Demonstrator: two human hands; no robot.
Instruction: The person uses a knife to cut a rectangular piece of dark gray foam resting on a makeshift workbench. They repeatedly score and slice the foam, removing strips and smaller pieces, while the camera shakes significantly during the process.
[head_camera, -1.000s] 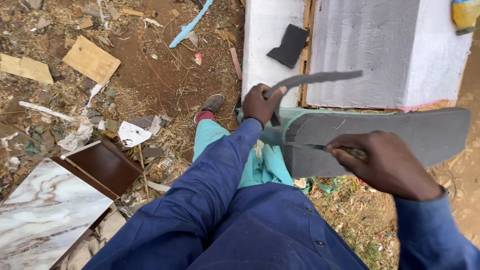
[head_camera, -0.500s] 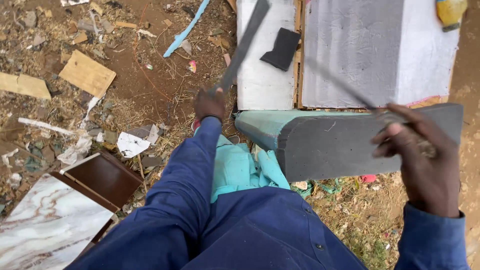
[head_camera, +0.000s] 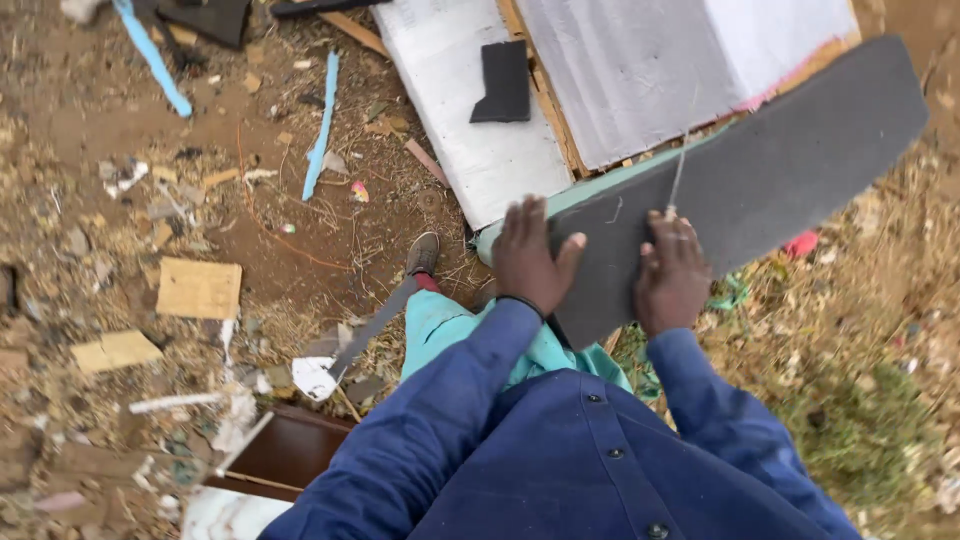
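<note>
A long dark grey foam sheet (head_camera: 790, 165) with a teal underside lies across my lap and reaches up to the right. My left hand (head_camera: 530, 258) grips its near left end, fingers spread over the edge and thumb on top. My right hand (head_camera: 672, 275) rests on the sheet's middle, closed on a thin blade (head_camera: 679, 178) that stands up from the surface. A narrow grey strip (head_camera: 375, 325) lies on the ground beside my left leg, apart from both hands.
A white board (head_camera: 450, 150) with a black foam offcut (head_camera: 503, 85) lies ahead, with a grey-and-white panel (head_camera: 650, 70) beside it. My shoe (head_camera: 422, 255) is on littered dirt. Cardboard scraps (head_camera: 198, 288), blue strips (head_camera: 320, 125) and a brown tray (head_camera: 290, 455) lie to the left.
My left hand lifted the narrow grey strip away from the sheet and let it go; it now lies on the ground. That hand is back on the sheet's end. The right hand keeps the blade.
</note>
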